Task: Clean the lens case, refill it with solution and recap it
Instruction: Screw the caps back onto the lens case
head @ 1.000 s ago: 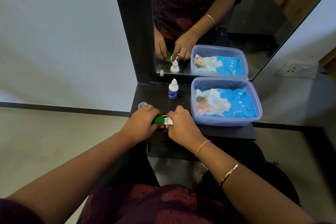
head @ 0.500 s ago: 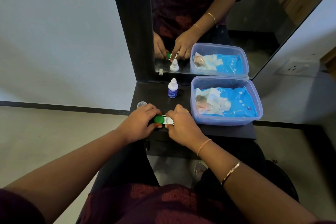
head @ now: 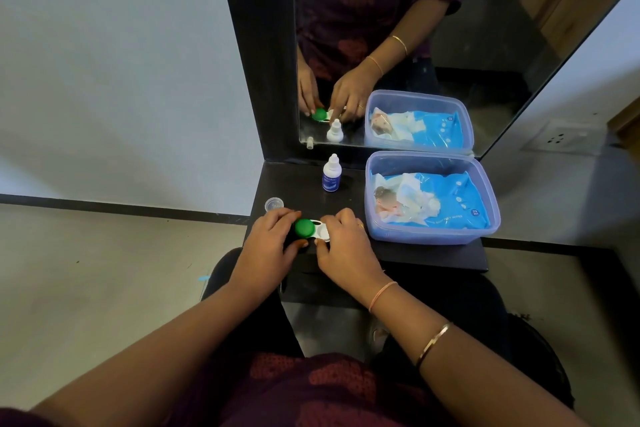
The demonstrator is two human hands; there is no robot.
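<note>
Dark counter [head: 294, 184]; our lens case [head: 317, 231] seems light, stiff, slick. Fingers of our left hand [head: 268, 246] grip its green cap [head: 304, 227]; right hand [head: 346, 250] pinches the white end [head: 325, 235].

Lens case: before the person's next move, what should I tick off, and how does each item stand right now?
1. Green cap seated on the lens case: ok.
2. Other well capped: cannot tell; the right hand covers much of it.
3. Case steadied: ok; left hand grips the green end, right hand pinches the white end.
4. Solution bottle upright, apart from both hands: ok.
5. Bottle recapped: not ok; a clear cap lies on the shelf.
</note>
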